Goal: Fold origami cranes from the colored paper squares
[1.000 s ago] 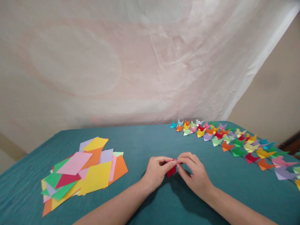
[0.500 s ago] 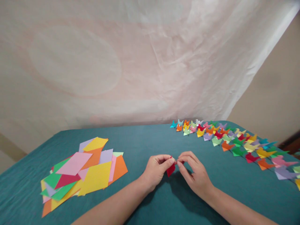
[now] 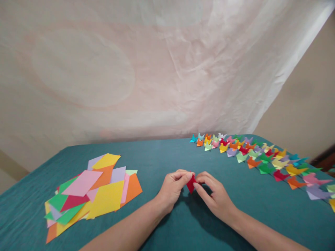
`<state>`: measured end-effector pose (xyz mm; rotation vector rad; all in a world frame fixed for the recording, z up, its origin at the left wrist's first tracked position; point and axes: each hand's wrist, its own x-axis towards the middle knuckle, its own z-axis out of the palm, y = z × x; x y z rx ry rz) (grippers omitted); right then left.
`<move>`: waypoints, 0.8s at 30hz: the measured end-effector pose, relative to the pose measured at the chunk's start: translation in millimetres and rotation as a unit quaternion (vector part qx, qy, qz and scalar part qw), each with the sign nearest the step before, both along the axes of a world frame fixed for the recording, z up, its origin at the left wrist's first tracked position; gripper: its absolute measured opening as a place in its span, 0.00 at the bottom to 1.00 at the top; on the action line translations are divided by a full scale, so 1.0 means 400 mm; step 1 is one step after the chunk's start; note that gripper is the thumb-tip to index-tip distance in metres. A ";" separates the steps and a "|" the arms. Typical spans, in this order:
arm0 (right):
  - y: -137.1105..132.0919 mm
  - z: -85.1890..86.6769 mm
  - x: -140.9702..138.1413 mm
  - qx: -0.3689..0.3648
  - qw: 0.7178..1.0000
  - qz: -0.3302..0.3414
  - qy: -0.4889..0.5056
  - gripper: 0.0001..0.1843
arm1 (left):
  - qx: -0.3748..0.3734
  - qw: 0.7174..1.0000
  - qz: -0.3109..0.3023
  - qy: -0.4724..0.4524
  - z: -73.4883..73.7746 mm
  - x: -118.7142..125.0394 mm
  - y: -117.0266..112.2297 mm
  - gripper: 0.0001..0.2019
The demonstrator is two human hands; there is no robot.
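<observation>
A small folded red paper piece is held just above the teal tablecloth in the middle of the view. My left hand pinches it from the left, thumb and fingers closed on its upper edge. My right hand pinches it from the right, with its fingertips meeting the paper. Both hands sit close together, wrists low over the cloth.
A loose pile of coloured paper squares lies at the left. Several small folded paper birds in many colours stand in rows along the right side, back to the table's far edge. A pale cloth backdrop hangs behind.
Both hands have drawn slightly closer and lower. The red piece has turned in my fingers and is now gripped more fully between the two hands.
</observation>
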<state>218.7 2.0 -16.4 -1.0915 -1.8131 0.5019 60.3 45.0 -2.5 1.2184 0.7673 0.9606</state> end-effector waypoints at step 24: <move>0.016 0.005 0.013 -0.113 0.993 -0.016 0.013 0.13 | 0.007 0.999 0.028 0.034 -0.045 -0.001 0.018 0.14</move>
